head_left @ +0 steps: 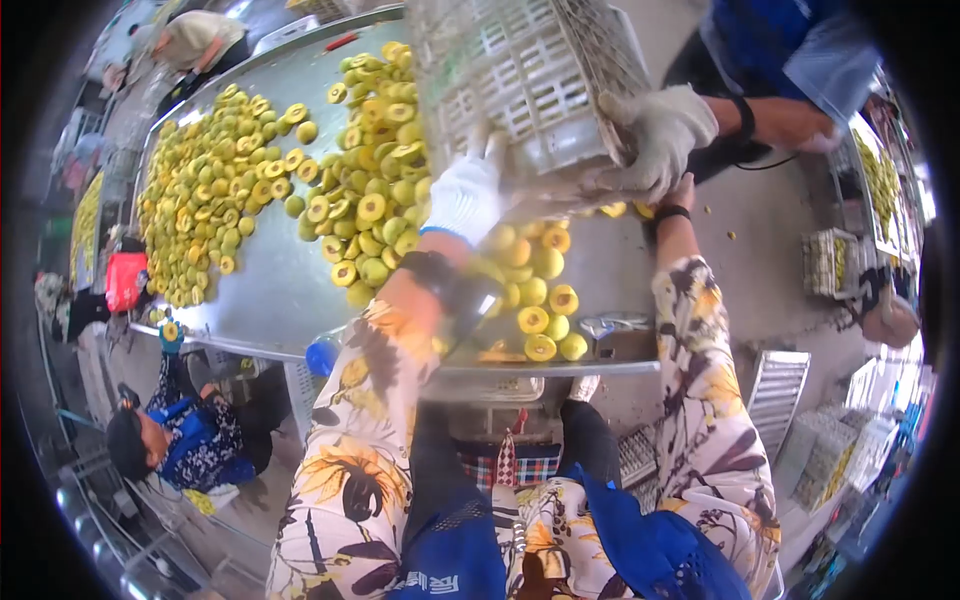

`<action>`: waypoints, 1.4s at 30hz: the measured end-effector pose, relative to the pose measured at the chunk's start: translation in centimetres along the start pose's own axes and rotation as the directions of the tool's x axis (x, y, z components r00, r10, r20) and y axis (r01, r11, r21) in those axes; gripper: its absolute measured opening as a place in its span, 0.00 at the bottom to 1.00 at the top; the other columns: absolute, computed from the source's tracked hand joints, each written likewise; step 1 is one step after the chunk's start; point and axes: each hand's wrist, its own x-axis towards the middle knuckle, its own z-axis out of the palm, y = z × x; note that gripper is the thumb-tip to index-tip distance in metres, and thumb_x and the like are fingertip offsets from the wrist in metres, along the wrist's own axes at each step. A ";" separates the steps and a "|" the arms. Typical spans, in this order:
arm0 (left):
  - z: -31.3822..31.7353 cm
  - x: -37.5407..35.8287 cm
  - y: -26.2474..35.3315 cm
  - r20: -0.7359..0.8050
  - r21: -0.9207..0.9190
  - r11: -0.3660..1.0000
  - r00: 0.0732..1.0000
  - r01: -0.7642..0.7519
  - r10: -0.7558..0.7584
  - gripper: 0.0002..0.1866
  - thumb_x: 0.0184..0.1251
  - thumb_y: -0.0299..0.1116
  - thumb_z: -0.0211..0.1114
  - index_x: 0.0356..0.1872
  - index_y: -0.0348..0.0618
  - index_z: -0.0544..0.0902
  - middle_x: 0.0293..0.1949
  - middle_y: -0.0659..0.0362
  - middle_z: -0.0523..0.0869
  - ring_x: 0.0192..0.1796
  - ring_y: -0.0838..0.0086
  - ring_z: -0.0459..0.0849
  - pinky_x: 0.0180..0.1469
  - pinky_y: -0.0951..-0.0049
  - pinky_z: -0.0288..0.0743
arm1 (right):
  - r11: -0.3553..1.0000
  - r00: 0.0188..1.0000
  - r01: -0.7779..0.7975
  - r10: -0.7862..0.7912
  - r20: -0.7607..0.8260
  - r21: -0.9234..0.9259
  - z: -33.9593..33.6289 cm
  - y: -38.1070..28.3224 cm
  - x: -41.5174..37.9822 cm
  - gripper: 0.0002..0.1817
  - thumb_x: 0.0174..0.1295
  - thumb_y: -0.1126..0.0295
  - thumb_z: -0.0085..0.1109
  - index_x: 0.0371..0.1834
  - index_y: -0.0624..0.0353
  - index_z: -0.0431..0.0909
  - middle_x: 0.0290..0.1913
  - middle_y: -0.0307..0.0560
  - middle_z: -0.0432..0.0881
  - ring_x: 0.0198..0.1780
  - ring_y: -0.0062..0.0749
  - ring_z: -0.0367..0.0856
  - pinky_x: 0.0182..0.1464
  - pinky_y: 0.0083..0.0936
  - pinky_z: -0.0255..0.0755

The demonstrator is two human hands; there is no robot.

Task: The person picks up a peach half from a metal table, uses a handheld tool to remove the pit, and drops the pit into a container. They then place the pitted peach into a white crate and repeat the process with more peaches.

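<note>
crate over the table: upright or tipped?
Tipped. The white plastic crate is held tilted above the metal table, left hand on its lower edge, beside a co-worker's gloved hand. Halved yellow fruit lies below it.

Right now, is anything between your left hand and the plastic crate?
Nothing visible: the gloved left hand lies flat on the tilted plastic crate. A co-worker's gloved hand grips its lower corner beside the right hand. Halved yellow fruit lies beneath.

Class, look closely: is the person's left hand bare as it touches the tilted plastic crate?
No: the left hand wears a white glove and presses against the tilted crate above the fruit.
</note>
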 end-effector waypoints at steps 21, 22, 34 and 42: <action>-9.7 4.2 -15.0 -0.228 -0.576 0.770 0.850 0.275 -0.474 0.35 0.46 0.59 0.62 0.44 0.33 0.79 0.41 0.40 0.81 0.46 0.52 0.79 0.50 0.61 0.69 | 0.836 0.965 0.230 -0.131 0.226 -0.498 8.4 5.7 -24.0 0.23 0.69 0.56 0.37 0.57 0.61 0.67 0.50 0.47 0.76 0.47 0.35 0.75 0.49 0.27 0.69; -9.8 4.4 -14.2 -0.155 -0.637 0.730 0.887 0.248 -0.436 0.33 0.47 0.58 0.62 0.41 0.33 0.80 0.40 0.41 0.82 0.45 0.51 0.79 0.49 0.60 0.69 | 0.871 0.955 0.277 -0.201 0.219 -0.406 7.9 5.9 -22.4 0.22 0.69 0.57 0.38 0.58 0.62 0.66 0.51 0.48 0.75 0.45 0.36 0.75 0.48 0.29 0.69; -16.3 5.2 -8.8 -0.436 -0.222 0.966 0.899 -0.135 0.025 0.19 0.56 0.42 0.62 0.38 0.33 0.82 0.28 0.51 0.84 0.32 0.69 0.82 0.35 0.71 0.72 | 0.635 0.756 0.654 -0.550 0.353 -0.411 11.1 -5.9 -25.1 0.17 0.66 0.61 0.41 0.47 0.65 0.70 0.44 0.51 0.75 0.42 0.37 0.77 0.41 0.30 0.75; -24.8 6.1 -9.6 -0.381 -0.728 0.676 0.886 -0.111 -0.264 0.14 0.59 0.37 0.58 0.33 0.35 0.83 0.28 0.54 0.84 0.30 0.69 0.81 0.34 0.70 0.72 | 0.632 0.717 0.654 -0.344 0.606 -0.416 19.1 -9.4 -28.7 0.22 0.67 0.55 0.43 0.47 0.67 0.70 0.39 0.47 0.76 0.36 0.29 0.77 0.38 0.23 0.76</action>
